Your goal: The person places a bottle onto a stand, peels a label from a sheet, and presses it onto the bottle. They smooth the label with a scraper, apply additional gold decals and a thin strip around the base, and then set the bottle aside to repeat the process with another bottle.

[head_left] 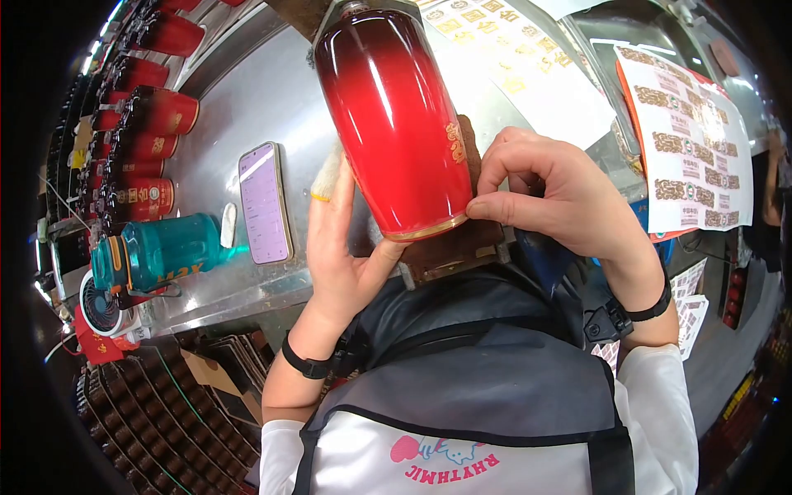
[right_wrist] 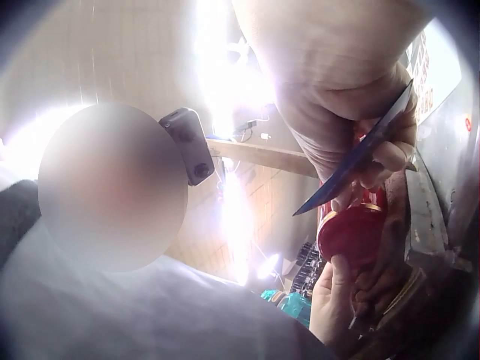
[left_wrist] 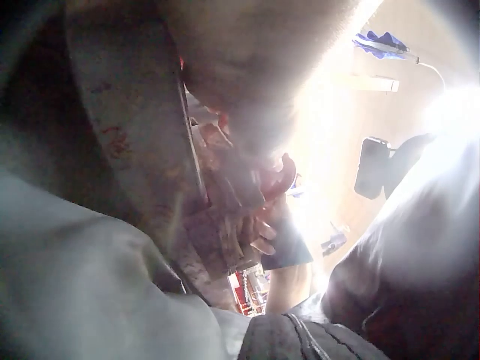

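A glossy red bottle (head_left: 396,124), dark towards its top and gold-rimmed at its base, leans over a brown padded block (head_left: 454,252). My left hand (head_left: 334,264) holds its left side, thumb by the base, with a white cover on one finger. My right hand (head_left: 553,186) has its thumb and curled fingers at the base's right edge, near gold characters on the glass. In the right wrist view, that hand (right_wrist: 337,97) grips a flat, dark, pointed blade (right_wrist: 352,165) beside the bottle's red base (right_wrist: 351,236). The left wrist view is dim; a dark flat piece (left_wrist: 289,247) shows there.
A phone (head_left: 266,202), a small white piece (head_left: 228,225) and a teal bottle (head_left: 186,247) are left on the metal table (head_left: 210,140), with a small fan (head_left: 103,301) at its edge. Several red bottles (head_left: 148,148) line the far left. Printed sheets (head_left: 693,148) are at right.
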Tool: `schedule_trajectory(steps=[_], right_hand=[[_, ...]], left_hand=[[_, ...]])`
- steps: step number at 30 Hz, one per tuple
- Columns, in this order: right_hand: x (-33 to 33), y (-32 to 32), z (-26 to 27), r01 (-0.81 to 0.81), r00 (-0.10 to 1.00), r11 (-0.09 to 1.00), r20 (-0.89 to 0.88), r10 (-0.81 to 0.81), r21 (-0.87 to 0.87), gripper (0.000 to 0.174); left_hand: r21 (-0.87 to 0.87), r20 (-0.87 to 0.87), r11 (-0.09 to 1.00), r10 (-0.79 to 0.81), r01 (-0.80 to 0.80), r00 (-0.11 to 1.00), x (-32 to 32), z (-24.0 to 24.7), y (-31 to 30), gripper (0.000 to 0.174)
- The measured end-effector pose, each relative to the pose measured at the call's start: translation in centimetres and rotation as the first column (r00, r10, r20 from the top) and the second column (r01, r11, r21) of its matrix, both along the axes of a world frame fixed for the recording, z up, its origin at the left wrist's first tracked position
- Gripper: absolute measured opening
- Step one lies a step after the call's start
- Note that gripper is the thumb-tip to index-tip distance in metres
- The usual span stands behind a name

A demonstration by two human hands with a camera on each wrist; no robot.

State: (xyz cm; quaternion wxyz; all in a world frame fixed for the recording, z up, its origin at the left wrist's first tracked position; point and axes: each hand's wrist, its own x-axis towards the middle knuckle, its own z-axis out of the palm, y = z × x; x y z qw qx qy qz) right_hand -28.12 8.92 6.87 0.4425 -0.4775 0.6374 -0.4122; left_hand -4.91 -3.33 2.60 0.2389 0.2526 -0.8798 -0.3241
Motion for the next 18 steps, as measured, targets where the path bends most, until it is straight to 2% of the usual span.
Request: schedule_trajectory(steps=[4, 6, 7, 9, 10, 12, 14, 18], right_hand=[[0.2, 0.0, -0.2, 0.012, 0.999, 0.999, -0.046, -0.014, -0.044, 0.013], [0.1, 0.0, 0.0, 0.013, 0.996, 0.999, -0.084, -0.017, -0.048, 0.015], [0.2, -0.1, 0.0, 0.01, 0.993, 0.999, -0.12, -0.016, -0.052, 0.016], [0.2, -0.1, -0.3, 0.005, 0.992, 0.998, -0.125, -0.013, -0.063, 0.016], [0.1, -0.2, -0.4, 0.003, 0.991, 0.997, -0.134, -0.013, -0.074, 0.017], [0.0, -0.4, -0.2, 0.0, 0.991, 0.999, -0.134, -0.007, -0.051, 0.02], [0.0, -0.4, -0.1, 0.004, 0.991, 1.0, -0.136, -0.007, -0.025, 0.024], [-0.1, -0.3, 0.0, 0.002, 0.99, 1.0, -0.144, -0.006, -0.027, 0.025]], left_hand=[[-0.038, 0.01, 0.999, 0.031, -0.031, 0.999, 0.5, 0.6, 0.5, 0.077], [-0.26, -0.11, 0.966, -0.028, -0.002, 0.993, 2.3, 0.7, 0.7, 0.064], [-0.26, -0.106, 0.966, -0.027, -0.001, 0.994, 2.9, 1.0, 0.8, 0.064], [-0.361, -0.041, 0.914, -0.213, 0.184, 0.976, 3.8, 1.6, 1.0, 0.044], [-0.362, -0.038, 0.915, -0.208, 0.18, 0.977, 3.8, 1.6, 1.0, 0.044], [-0.473, -0.051, 0.857, -0.261, 0.207, 0.964, 3.1, 1.5, 1.3, 0.032], [-0.514, -0.048, 0.836, -0.251, 0.191, 0.967, 2.1, 2.1, 1.3, 0.031], [-0.647, -0.019, 0.728, -0.314, 0.228, 0.949, 0.1, 2.1, 1.1, 0.033]])
